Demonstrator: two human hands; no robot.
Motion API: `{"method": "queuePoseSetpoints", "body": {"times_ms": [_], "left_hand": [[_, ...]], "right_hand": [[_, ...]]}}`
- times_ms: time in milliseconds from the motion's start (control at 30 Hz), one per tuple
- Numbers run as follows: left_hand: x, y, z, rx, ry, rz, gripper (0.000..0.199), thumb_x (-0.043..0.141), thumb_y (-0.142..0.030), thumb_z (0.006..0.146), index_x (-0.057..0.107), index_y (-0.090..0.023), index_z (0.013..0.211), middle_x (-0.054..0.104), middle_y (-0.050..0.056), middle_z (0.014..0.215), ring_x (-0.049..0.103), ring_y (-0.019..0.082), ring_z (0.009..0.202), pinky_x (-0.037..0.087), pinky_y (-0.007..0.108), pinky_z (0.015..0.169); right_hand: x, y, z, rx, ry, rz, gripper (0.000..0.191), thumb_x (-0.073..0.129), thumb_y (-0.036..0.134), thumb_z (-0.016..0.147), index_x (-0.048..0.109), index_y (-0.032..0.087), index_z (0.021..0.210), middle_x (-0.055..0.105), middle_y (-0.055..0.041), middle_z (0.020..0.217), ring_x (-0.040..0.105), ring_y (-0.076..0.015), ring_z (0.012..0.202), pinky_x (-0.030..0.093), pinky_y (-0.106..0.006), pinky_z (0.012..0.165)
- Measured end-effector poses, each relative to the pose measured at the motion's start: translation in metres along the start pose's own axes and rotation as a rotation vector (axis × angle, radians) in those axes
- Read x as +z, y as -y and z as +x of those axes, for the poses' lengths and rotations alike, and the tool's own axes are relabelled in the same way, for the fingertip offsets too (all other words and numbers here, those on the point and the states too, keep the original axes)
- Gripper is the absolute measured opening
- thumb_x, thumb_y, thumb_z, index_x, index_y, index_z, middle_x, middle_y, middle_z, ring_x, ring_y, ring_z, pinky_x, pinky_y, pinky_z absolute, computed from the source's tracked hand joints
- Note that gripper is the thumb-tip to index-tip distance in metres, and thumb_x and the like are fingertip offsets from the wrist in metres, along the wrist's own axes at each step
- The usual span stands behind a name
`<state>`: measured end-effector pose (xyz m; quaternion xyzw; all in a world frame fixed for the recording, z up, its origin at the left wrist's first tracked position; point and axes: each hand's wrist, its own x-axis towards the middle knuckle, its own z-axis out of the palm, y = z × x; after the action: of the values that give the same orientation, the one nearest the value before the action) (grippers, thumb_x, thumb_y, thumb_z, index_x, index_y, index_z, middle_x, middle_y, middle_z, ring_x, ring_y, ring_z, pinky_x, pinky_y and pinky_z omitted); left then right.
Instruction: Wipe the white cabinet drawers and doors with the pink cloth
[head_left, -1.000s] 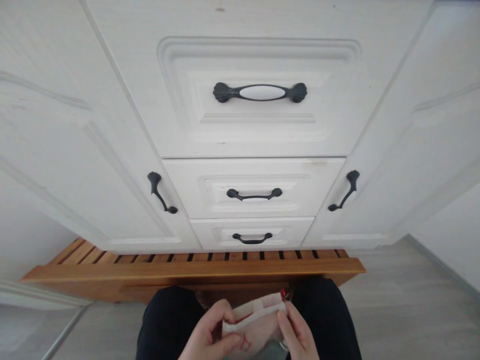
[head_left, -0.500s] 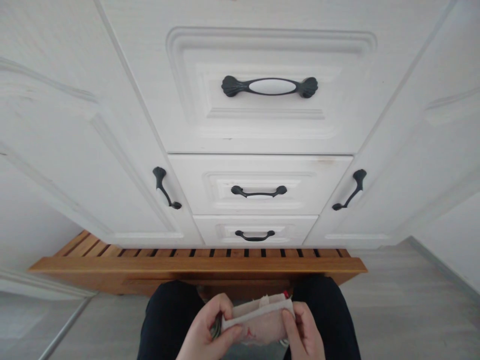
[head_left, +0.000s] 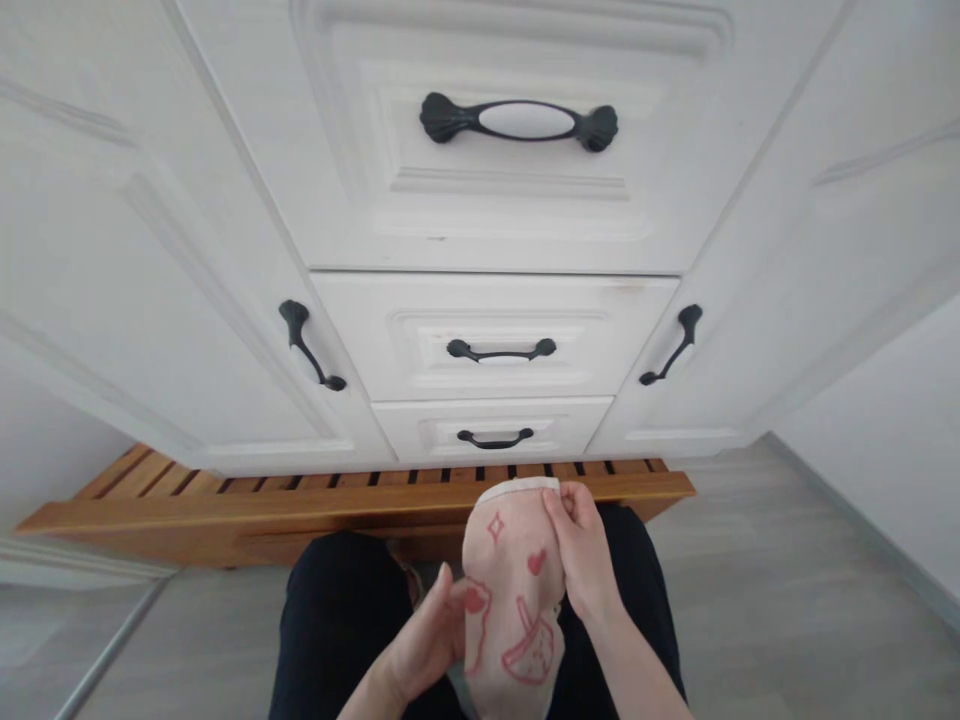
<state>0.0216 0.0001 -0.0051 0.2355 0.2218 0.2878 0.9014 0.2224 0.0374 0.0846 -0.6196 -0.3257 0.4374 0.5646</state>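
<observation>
Right hand (head_left: pixel 589 550) pinching pink cloth (head_left: pixel 514 600) rim; left hand (head_left: pixel 427 635) spread against it. Slatted wooden bench (head_left: pixel 225 518) by white cabinet (head_left: pixel 487 235); grey floor (head_left: pixel 772 590).

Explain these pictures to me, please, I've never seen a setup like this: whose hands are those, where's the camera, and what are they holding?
There's no machine here: these are a person's own bare hands, seen by one camera worn on the head, looking forward and down. The right hand pinches the white top edge of a pale pink cloth item with red drawings, including a heart. The left hand is at its other side; how firm its grip is, I can't tell. The item is held up between dark-clothed legs. Ahead is a white cabinet with dark handles, and along its foot runs slatted wood.
</observation>
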Motion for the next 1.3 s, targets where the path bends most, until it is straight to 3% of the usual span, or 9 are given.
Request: {"method": "queuePoseSetpoints", "body": {"times_ms": [200, 333, 433, 700, 833, 900, 1033, 1200, 1300], "left_hand": [[0.038, -0.021, -0.004, 0.139, -0.209, 0.109, 0.04, 0.087, -0.032, 0.074, 0.07, -0.018, 0.107, 0.077, 0.007, 0.098, 0.071, 0.019, 0.086, 0.051, 0.028, 0.083], [0.044, -0.028, 0.003, 0.139, -0.249, -0.104, 0.032, 0.08, -0.027, 0.08, 0.069, -0.017, 0.109, 0.076, 0.008, 0.095, 0.072, 0.02, 0.085, 0.052, 0.031, 0.083], [0.031, -0.03, 0.002, 0.081, -0.31, -0.072, 0.031, 0.078, -0.031, 0.083, 0.067, -0.016, 0.108, 0.075, 0.009, 0.094, 0.072, 0.021, 0.084, 0.053, 0.031, 0.08], [-0.03, -0.004, 0.002, 0.144, -0.622, 0.244, 0.068, 0.088, -0.053, 0.067, 0.059, -0.015, 0.116, 0.072, 0.003, 0.087, 0.068, 0.017, 0.08, 0.051, 0.029, 0.077], [-0.057, 0.027, 0.009, 0.297, -0.709, 0.394, 0.109, 0.084, -0.044, 0.07, 0.019, -0.015, 0.153, 0.07, -0.003, 0.08, 0.066, 0.018, 0.075, 0.048, 0.03, 0.076], [-0.06, 0.032, 0.008, 0.312, -0.646, 0.518, 0.096, 0.079, -0.035, 0.07, 0.031, -0.021, 0.152, 0.072, 0.005, 0.105, 0.067, 0.022, 0.1, 0.047, 0.036, 0.092], [-0.051, 0.023, 0.003, 0.33, -0.638, 0.919, 0.058, 0.062, -0.013, 0.061, 0.07, -0.024, 0.117, 0.067, 0.007, 0.118, 0.059, 0.028, 0.12, 0.039, 0.043, 0.109], [-0.034, 0.011, -0.004, 0.434, -0.688, 1.128, 0.054, 0.052, -0.013, 0.066, 0.069, -0.025, 0.116, 0.065, 0.007, 0.108, 0.062, 0.026, 0.108, 0.044, 0.046, 0.102], [-0.023, 0.004, -0.013, 0.383, -0.656, 1.235, 0.032, 0.054, -0.019, 0.072, 0.073, -0.024, 0.098, 0.062, 0.006, 0.095, 0.061, 0.026, 0.095, 0.048, 0.043, 0.09]], "right_hand": [[-0.009, -0.022, 0.017, 0.457, 0.218, 0.577, 0.043, 0.082, 0.052, 0.071, 0.068, 0.021, 0.098, 0.073, -0.0021, 0.086, 0.066, -0.0214, 0.084, 0.05, -0.033, 0.079], [-0.005, -0.065, -0.006, 0.657, 0.637, 0.72, 0.075, 0.058, 0.082, 0.077, 0.07, 0.018, 0.114, 0.076, -0.012, 0.105, 0.066, -0.0307, 0.108, 0.049, -0.045, 0.093], [-0.007, -0.093, -0.023, 0.726, 0.761, 0.661, 0.087, 0.048, 0.09, 0.075, 0.071, 0.016, 0.114, 0.075, -0.0155, 0.11, 0.063, -0.0332, 0.117, 0.046, -0.049, 0.1], [-0.03, -0.117, -0.007, 0.303, 0.494, -0.002, 0.055, 0.075, 0.065, 0.073, 0.071, 0.016, 0.097, 0.074, -0.0101, 0.097, 0.067, -0.0265, 0.094, 0.048, -0.038, 0.09], [-0.027, -0.135, -0.006, 0.208, 0.275, -0.226, 0.069, 0.067, 0.069, 0.076, 0.063, 0.016, 0.121, 0.073, -0.0088, 0.086, 0.067, -0.0274, 0.082, 0.05, -0.041, 0.082], [-0.026, -0.14, -0.011, 0.152, 0.315, -0.181, 0.075, 0.062, 0.061, 0.083, 0.047, 0.019, 0.144, 0.074, -0.0109, 0.103, 0.069, -0.0284, 0.096, 0.05, -0.044, 0.091], [-0.029, -0.138, -0.021, -0.004, 0.337, -0.282, 0.06, 0.069, 0.037, 0.077, 0.06, 0.024, 0.136, 0.061, -0.0112, 0.139, 0.054, -0.0293, 0.132, 0.037, -0.044, 0.115], [-0.037, -0.118, -0.03, -0.178, 0.367, -0.553, 0.026, 0.058, 0.028, 0.085, 0.073, 0.025, 0.107, 0.065, -0.0086, 0.101, 0.064, -0.025, 0.099, 0.051, -0.04, 0.093], [-0.045, -0.096, -0.033, -0.281, 0.388, -0.614, 0.016, 0.062, 0.037, 0.087, 0.07, 0.023, 0.087, 0.062, -0.0111, 0.114, 0.057, -0.0281, 0.116, 0.045, -0.043, 0.103]]}}
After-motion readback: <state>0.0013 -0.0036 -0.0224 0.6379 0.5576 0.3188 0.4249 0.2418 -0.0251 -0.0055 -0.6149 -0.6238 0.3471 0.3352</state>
